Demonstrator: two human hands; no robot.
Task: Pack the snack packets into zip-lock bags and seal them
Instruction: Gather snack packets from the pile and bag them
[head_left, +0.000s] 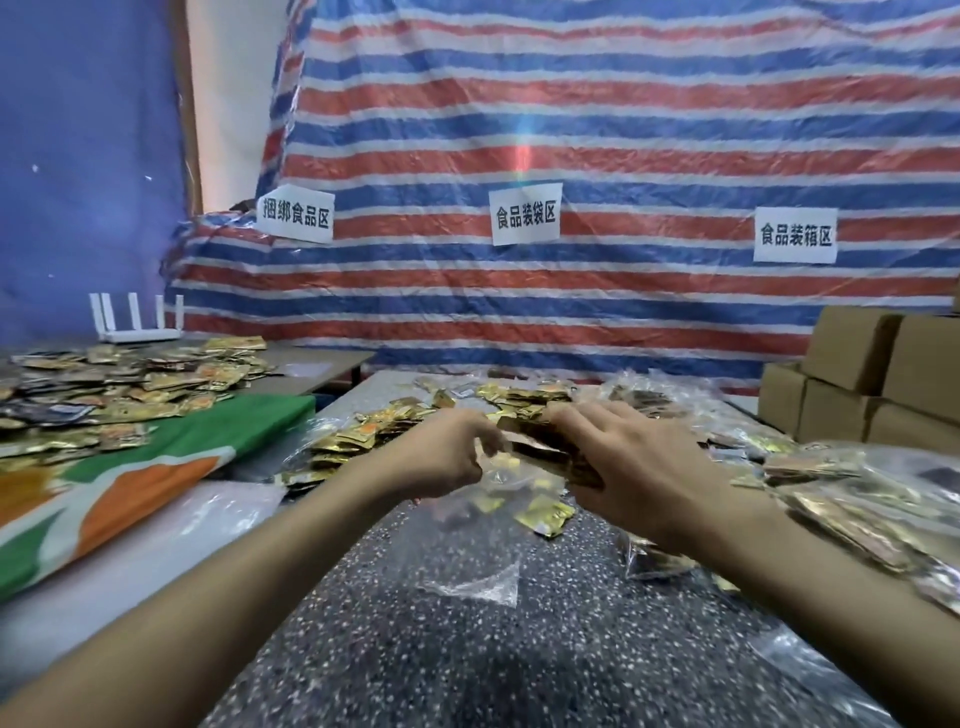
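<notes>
Right hand (641, 467): packets (543, 448) under fingers (587, 418) | left hand (441, 460): pinches bag (496, 491)

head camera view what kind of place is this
Probably a makeshift food-packing workshop. White paper zone signs hang on the red, white and blue striped tarp, heaps of gold foil snack packets cover the tables, and plain brown cardboard boxes are stacked at the right.
</notes>
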